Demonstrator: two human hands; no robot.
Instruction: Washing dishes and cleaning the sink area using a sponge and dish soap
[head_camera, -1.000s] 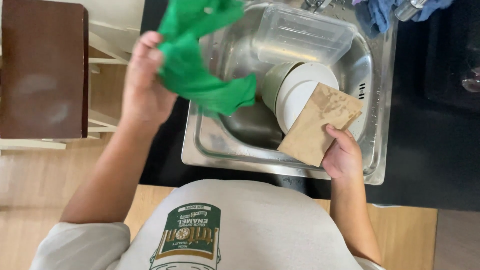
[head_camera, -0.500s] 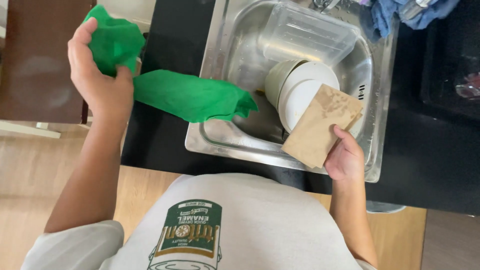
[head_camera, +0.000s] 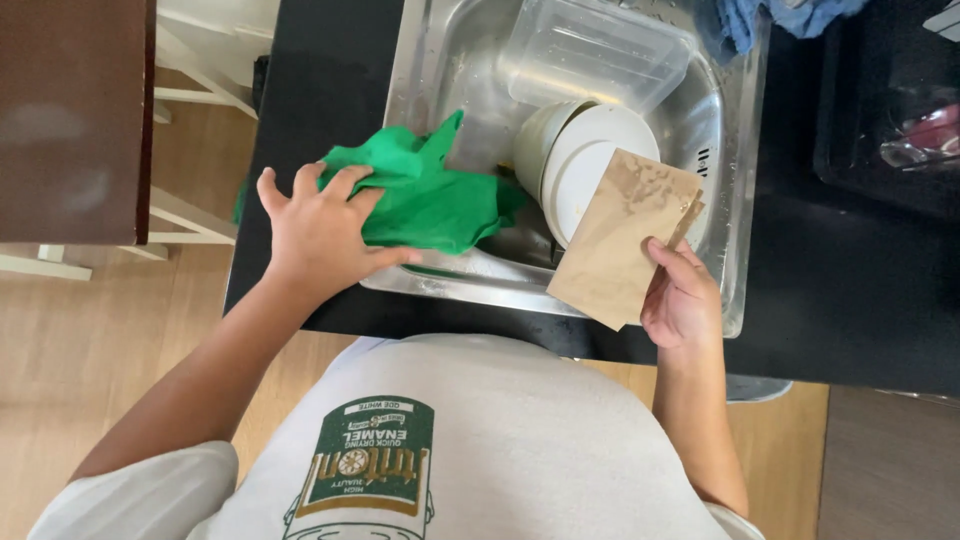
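L hand (head_camera: 318, 232) lies flat w/ fingers spread on a green cloth (head_camera: 430, 200), pressing it onto the front-left rim of the steel sink (head_camera: 440, 60); not clenched, just palm down on the fabric. Cloth drapes over the rim, part on the black desk (head_camera: 330, 80), part hanging into the basin. R hand (head_camera: 682, 300) is clamped on the lower edge of a brown rectangular board (head_camera: 625, 235), thumb on top, board tilted over the sink's front-right rim. Board looks wet w/ droplets near its top edge. Behind the board, inside the basin, white bowls/plates (head_camera: 585, 150) stacked on edge, touching it or just beside, can't tell which. A clear plastic container (head_camera: 595, 50) sits upside-down at the back of the basin. Blue cloth (head_camera: 750, 18) at the sink's far rim. Brown cabinet top (head_camera: 70, 110) to the left, wood floor (head_camera: 100, 330) below.
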